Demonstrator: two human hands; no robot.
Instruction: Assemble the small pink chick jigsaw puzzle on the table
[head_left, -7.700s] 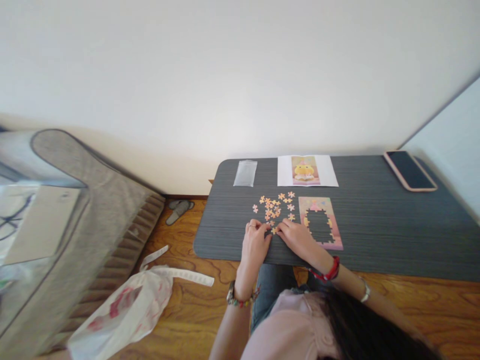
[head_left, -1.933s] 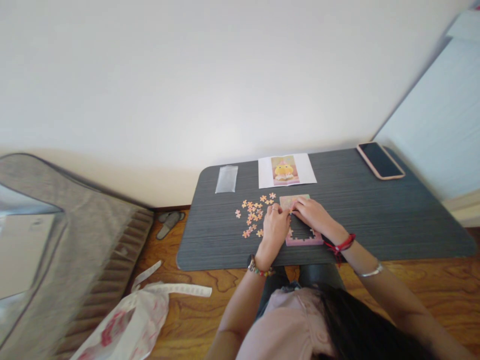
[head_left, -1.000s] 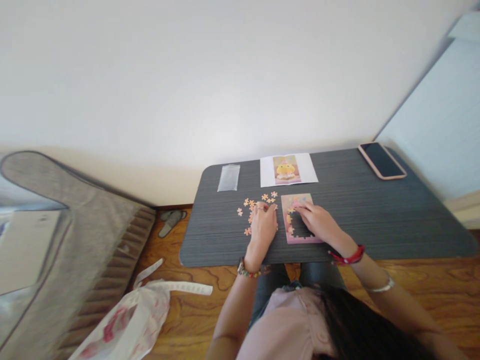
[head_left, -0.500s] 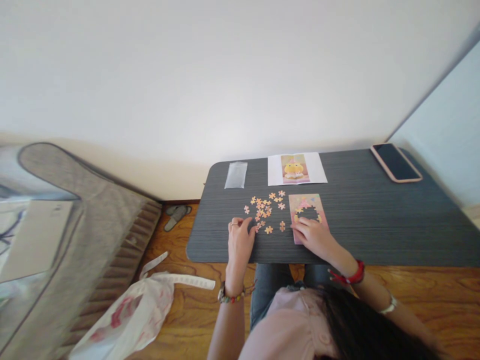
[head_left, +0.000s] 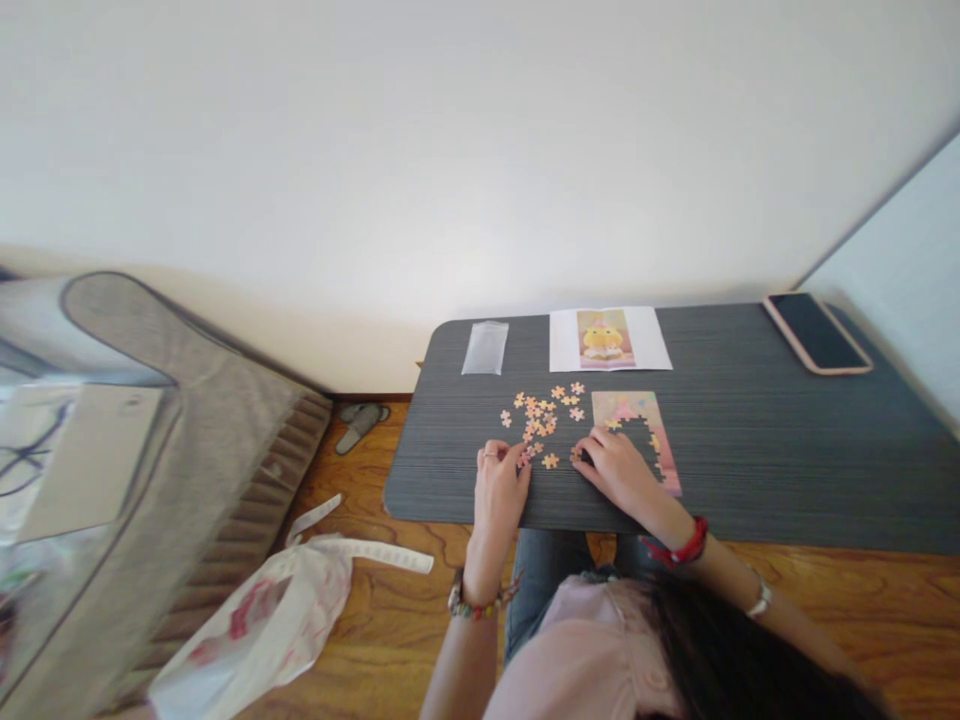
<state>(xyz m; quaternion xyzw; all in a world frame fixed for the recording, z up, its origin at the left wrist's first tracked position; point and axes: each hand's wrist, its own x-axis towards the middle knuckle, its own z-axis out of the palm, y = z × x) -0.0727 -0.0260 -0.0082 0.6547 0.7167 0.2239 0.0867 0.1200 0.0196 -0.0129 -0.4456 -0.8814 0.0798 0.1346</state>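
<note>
Two hands rest on the dark desk (head_left: 750, 450): the left hand (head_left: 501, 482) fingers a loose puzzle piece at the near edge of the scattered pieces (head_left: 544, 412), though its grip is too small to judge, and the right hand (head_left: 616, 467) lies flat on the half-built puzzle (head_left: 637, 430). A sweeping wrist could likely knock pieces off the desk edge just below the hands onto the wood floor (head_left: 390, 600). Beyond the hands lie a reference picture (head_left: 607, 340) and a clear bag (head_left: 485, 347), with a phone (head_left: 817, 333) far to the right.

Plain pale wall (head_left: 480, 150), wood floor (head_left: 390, 610), dark table (head_left: 787, 460).

Right hand (head_left: 616, 470) now off the puzzle frame (head_left: 637, 425), at the loose pieces (head_left: 544, 418) beside the left hand (head_left: 501, 482).
</note>
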